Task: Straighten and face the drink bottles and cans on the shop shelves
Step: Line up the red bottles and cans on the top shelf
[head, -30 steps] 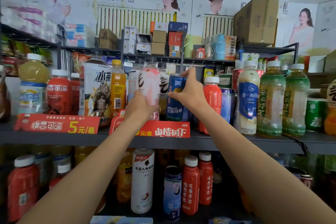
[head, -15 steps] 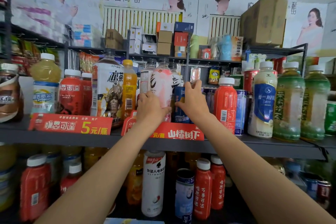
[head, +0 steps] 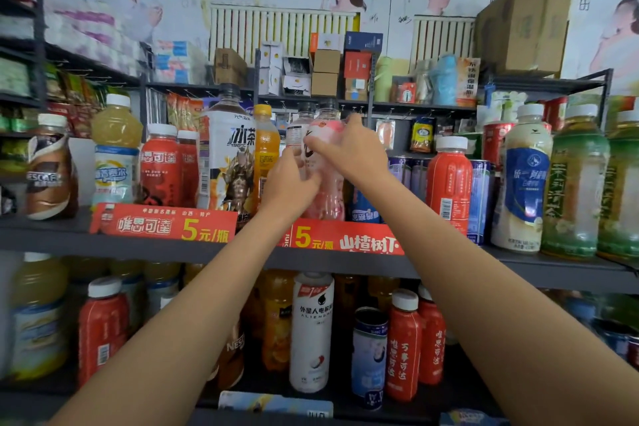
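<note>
head view: both bare hands reach up to the dark grey metal shelf [head: 553, 270] and meet on one clear plastic bottle of pink drink with a black cap [head: 326, 183], which stands upright at the shelf's front edge, just behind the red paper price strip [head: 345, 237]. the left hand [head: 288, 183] grips the bottle's lower left side, fingers curled round it. the right hand [head: 349, 152] holds the bottle's upper part, its grip closed over the shoulder with the fingers wrapped across the label. just left of the bottle stand a slim orange juice bottle with a yellow cap [head: 266, 149] and a tall white-labelled tea bottle with a black cap [head: 228, 156]. to the right, partly behind the right forearm, sits a blue drink can [head: 363, 211], then a red bottle with a white cap [head: 449, 183].
</note>
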Motion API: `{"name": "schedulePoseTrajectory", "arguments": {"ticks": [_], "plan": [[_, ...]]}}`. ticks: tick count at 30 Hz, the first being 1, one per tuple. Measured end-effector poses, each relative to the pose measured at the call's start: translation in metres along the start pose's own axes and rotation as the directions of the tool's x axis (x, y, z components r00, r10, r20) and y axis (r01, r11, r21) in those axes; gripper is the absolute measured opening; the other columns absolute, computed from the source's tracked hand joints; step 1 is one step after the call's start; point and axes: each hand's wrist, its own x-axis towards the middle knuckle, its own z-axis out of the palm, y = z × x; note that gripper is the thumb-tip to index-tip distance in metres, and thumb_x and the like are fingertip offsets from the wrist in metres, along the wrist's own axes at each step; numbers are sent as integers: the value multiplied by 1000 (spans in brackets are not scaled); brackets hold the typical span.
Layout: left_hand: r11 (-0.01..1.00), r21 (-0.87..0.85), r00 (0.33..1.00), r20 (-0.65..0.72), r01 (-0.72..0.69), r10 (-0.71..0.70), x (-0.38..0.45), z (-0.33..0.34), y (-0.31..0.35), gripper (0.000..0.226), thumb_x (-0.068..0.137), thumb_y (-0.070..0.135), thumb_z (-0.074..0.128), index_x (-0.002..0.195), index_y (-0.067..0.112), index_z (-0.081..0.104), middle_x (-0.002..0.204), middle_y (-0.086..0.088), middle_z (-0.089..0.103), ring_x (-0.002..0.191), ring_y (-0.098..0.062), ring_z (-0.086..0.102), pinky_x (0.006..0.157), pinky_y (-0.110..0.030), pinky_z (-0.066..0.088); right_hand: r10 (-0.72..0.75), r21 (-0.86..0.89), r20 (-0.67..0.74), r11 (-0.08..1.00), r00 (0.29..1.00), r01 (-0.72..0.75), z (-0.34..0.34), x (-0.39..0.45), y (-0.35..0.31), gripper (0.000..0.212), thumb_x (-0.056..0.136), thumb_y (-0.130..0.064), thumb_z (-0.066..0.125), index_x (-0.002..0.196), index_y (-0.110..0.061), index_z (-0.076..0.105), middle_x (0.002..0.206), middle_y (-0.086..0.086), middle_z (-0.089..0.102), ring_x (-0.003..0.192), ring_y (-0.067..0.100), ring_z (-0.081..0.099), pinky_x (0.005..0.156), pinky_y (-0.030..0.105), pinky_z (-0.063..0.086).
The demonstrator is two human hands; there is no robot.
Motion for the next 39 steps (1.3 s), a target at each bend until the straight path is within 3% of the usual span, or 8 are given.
{"name": "schedulePoseTrajectory", "arguments": {"ticks": [6, 15, 18, 22, 26, 29, 35, 39], "plan": [[999, 48, 997, -70, 17, -14, -7, -26, -18, 41, 90, 16, 55, 128, 8, 42, 123, -6, 53, 112, -20, 51, 97, -38, 44, 127, 23, 3, 992, 992, -127, 17, -5, -11, 79, 72, -51, 74, 124, -7, 33, 89, 3, 53, 86, 25, 56, 62, 34, 41], [863, -504, 999, -6, -49, 52, -20, -47, 18, 36, 90, 18, 57, 125, 14, 49, 113, 5, 58, 101, -4, 55, 80, -12, 42, -213, 219, -376, 925, 902, 310, -45, -26, -63, 87, 67, -50, 77, 129, -7, 36, 105, 0, 55, 84, 12, 55, 67, 16, 46], [726, -686, 974, 197, 58, 109, -40, -61, 29, 11, 82, 18, 56, 93, 16, 57, 83, 4, 64, 80, -9, 61, 73, -26, 47, -244, 310, -249, 897, 937, 315, -63, -53, -72, 80, 70, -48, 77, 126, -5, 38, 108, 1, 55, 92, 13, 57, 72, 14, 49], [703, -656, 826, 535, 273, 178, -77, -77, 10, 36, 65, 18, 70, 99, 14, 59, 94, -4, 62, 92, -19, 58, 93, -38, 46, -223, 408, 112, 899, 968, 160, -58, -103, -61, 74, 73, -41, 76, 129, -12, 38, 118, -1, 55, 100, 13, 60, 83, 27, 56], [795, -465, 651, 749, 390, 119, -114, -84, -26, 59, 49, 33, 89, 100, 19, 63, 87, 7, 72, 85, -7, 67, 74, -22, 53, -166, 336, 501, 942, 850, -14, -53, -146, -40, 70, 73, -34, 78, 130, -20, 39, 119, -5, 57, 103, 9, 59, 86, 27, 54], [874, -263, 558, 830, 408, -11, -150, -73, -51, 25, 75, 5, 71, 93, 17, 59, 73, 12, 70, 78, -7, 65, 65, -15, 50, -79, 221, 723, 968, 686, -122, -42, -178, -24, 53, 71, -31, 79, 114, -25, 49, 103, -3, 64, 86, 13, 67, 61, 26, 56], [885, 37, 265, 948, 464, -178, -215, -22, -97, 46, 77, 11, 73, 117, 29, 55, 112, 12, 64, 106, -4, 60, 80, -15, 50, 141, 68, 818, 939, 558, -338, -2, -255, 38, 59, 64, -24, 85, 111, -21, 50, 98, -5, 64, 77, 10, 68, 63, 26, 58], [882, 56, 301, 928, 469, -219, -252, 35, -123, 58, 75, 11, 77, 126, 20, 53, 121, 5, 61, 112, -11, 56, 95, -27, 47, 232, -37, 732, 952, 641, -303, 11, -302, 83, 65, 64, -27, 85, 114, -26, 44, 94, -16, 55, 88, 6, 54, 70, 17, 46]]}}
